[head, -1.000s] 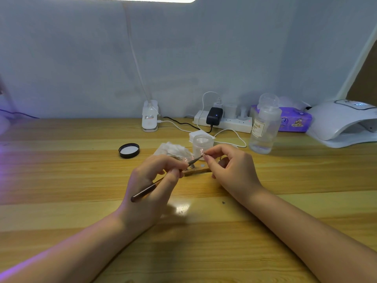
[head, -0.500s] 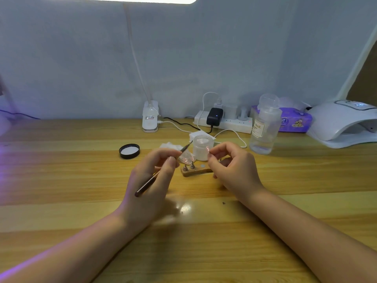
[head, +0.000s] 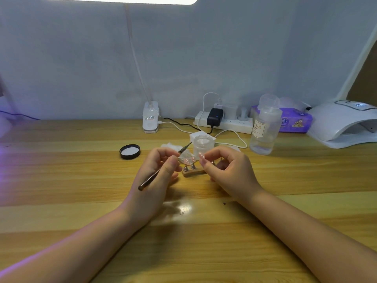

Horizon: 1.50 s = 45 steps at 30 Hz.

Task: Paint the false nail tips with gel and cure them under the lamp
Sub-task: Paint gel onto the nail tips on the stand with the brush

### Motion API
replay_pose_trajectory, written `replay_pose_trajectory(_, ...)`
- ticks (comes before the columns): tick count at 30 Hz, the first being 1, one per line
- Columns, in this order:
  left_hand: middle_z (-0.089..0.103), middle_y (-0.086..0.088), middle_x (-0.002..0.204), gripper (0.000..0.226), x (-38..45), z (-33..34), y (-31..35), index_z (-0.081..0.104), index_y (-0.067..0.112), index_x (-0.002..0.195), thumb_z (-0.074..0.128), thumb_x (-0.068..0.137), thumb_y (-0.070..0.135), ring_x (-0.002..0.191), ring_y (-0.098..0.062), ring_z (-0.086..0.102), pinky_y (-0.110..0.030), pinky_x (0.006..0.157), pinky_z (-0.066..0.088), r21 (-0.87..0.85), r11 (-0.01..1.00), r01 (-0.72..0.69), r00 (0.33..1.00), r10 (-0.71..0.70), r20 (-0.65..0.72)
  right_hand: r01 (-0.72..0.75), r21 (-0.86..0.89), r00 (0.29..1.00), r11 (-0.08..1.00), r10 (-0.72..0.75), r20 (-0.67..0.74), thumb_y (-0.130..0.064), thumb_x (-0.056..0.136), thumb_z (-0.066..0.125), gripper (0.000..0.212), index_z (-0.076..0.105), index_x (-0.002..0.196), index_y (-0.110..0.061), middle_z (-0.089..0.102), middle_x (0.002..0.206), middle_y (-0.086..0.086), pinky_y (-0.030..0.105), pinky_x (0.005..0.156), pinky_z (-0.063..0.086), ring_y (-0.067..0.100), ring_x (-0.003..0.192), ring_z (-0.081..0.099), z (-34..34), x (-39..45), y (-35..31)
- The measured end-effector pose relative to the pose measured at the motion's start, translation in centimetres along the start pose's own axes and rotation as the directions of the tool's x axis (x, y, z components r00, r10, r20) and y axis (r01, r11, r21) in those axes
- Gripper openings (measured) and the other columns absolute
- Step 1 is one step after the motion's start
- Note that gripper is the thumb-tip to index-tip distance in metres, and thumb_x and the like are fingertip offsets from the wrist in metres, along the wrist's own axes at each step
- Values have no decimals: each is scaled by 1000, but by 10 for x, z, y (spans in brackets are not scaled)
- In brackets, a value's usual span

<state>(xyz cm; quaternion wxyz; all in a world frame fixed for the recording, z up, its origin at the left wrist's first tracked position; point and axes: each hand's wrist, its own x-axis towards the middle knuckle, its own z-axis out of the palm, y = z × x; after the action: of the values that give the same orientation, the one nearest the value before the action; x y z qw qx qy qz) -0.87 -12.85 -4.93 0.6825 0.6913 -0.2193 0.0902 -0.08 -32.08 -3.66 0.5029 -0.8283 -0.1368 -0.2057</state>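
Left hand is gripping the brush between thumb and fingers, handle end angling near-left, tip pointing far-right toward the clear jar. Right hand is pinching a nail tip between thumb and forefinger, just right of the brush tip, not touching it. The tip is looking translucent with small pink glints. Wooden holder is sitting on the table between both hands, its metal pegs carrying more clear tips. Curing lamp is sitting far right, well apart from the hands. Black lid is lying left of the left hand.
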Motion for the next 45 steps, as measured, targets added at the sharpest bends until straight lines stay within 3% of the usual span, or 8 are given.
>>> replay_pose_trajectory(4,66,9,86,16,-3,2,5,64,40,97,53,86,40,86,-6,62,-18,79,48,82,989,-122,992,124,-11,-31,2,999,1000,31,-31,-19,85,71,15,66,80,-33,65,65,-16,35,56,53,21,57,63,-1,0,2)
replay_pose_trajectory(9,70,9,92,19,-8,5,7,65,33,102,50,91,30,88,-7,66,-13,77,48,155,961,-229,972,235,-23,-50,23,998,998,51,-47,-20,85,70,14,66,80,-33,65,62,-12,18,52,48,8,51,62,-1,1,3)
replay_pose_trajectory(19,72,5,90,21,-9,8,8,69,32,102,52,89,34,90,-13,67,-21,80,50,118,978,-172,984,175,-17,-32,19,997,999,34,-67,-22,85,71,13,67,81,-33,67,70,-9,21,54,51,10,52,63,0,2,4)
replay_pose_trajectory(27,70,-3,83,25,-11,7,11,69,14,93,51,86,28,78,-11,64,-15,73,46,53,980,-190,982,190,4,-46,12,997,999,47,-62,-19,85,70,16,66,81,-33,67,66,-8,21,54,51,10,52,64,0,2,5)
replay_pose_trajectory(31,72,2,88,22,-10,8,11,70,24,98,52,89,32,86,-10,68,-17,77,49,90,980,-180,982,184,-41,-33,17,997,999,34,-67,-22,85,71,11,67,81,-32,68,68,-8,20,54,51,9,52,63,0,2,4)
replay_pose_trajectory(36,74,1,91,24,-10,9,10,72,25,103,57,87,35,92,-16,70,-32,84,53,118,981,-157,987,160,-22,-37,7,997,999,37,-67,-21,85,72,8,69,84,-29,67,66,-9,19,54,50,8,52,63,0,2,6)
replay_pose_trajectory(41,73,-4,85,23,-12,7,12,73,19,93,55,83,31,82,-12,68,-18,75,49,67,984,-163,986,165,-26,-43,-17,998,999,42,-54,-20,85,71,12,68,84,-31,64,61,-14,21,54,52,8,52,63,0,2,7)
replay_pose_trajectory(45,73,0,86,23,-11,8,12,70,20,96,53,86,31,84,-11,69,-16,75,49,101,980,-174,982,180,-51,-31,-16,997,999,30,-65,-23,85,71,8,69,83,-31,65,61,-12,18,52,48,8,52,62,0,2,7)
